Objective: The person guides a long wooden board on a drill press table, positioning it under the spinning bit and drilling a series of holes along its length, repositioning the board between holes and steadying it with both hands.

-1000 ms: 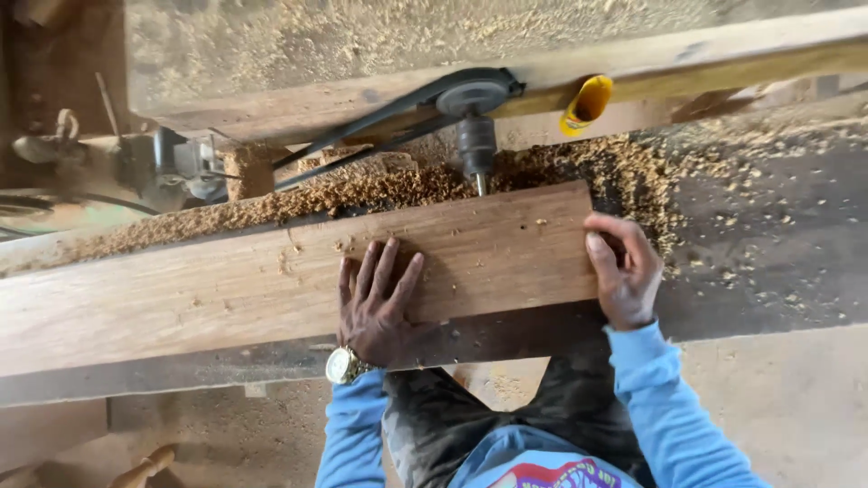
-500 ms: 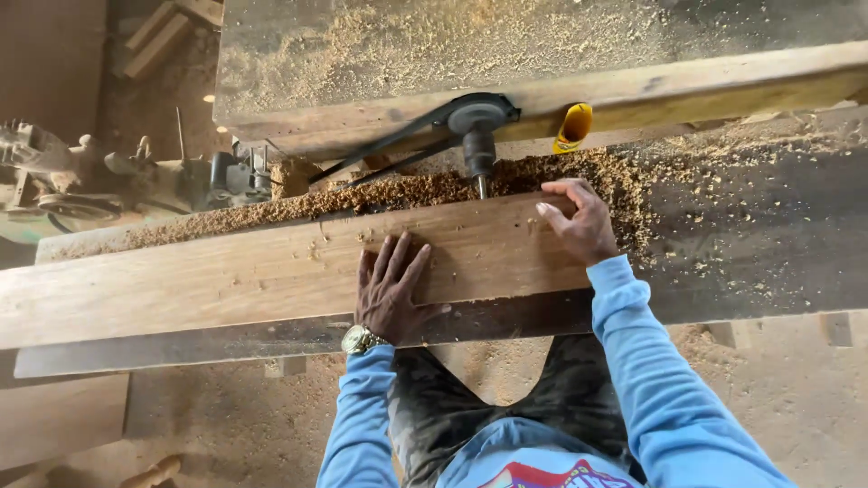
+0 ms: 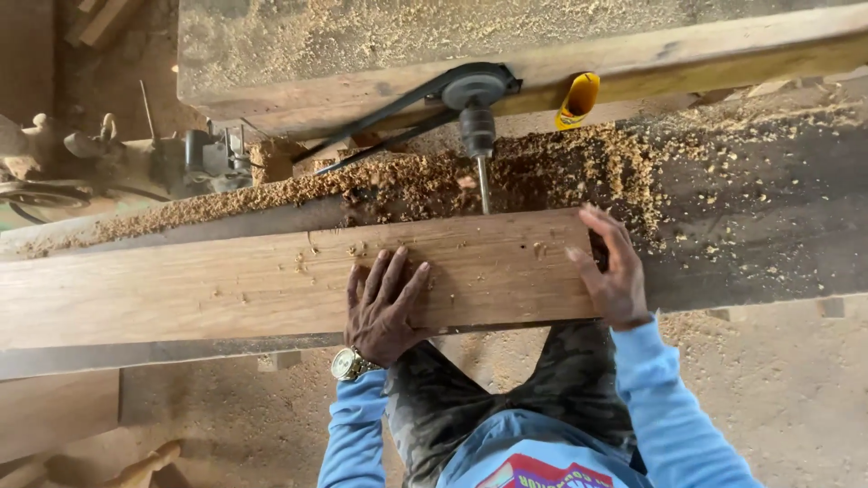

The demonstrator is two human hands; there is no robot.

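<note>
A long wooden plank point(image 3: 226, 280) lies across a dark work table point(image 3: 759, 235). My left hand point(image 3: 384, 303) presses flat on the plank's top, fingers spread, a gold watch on the wrist. My right hand point(image 3: 610, 267) grips the plank's right end, fingers curled over the end face. A horizontal drill bit point(image 3: 484, 185) sticks out of a belt-driven chuck point(image 3: 476, 131) and points at the plank's far edge; its tip is out of the wood, close to that edge.
Heaps of sawdust point(image 3: 407, 185) lie along the far side of the plank. A black belt point(image 3: 380, 122) runs left to a motor point(image 3: 194, 158). A yellow cup-like object point(image 3: 579, 99) hangs under a thick beam point(image 3: 542, 72). The floor below is dusty.
The plank has slid back toward me, so more of the bit shows. My right hand moved from the plank's far corner back to its right end.
</note>
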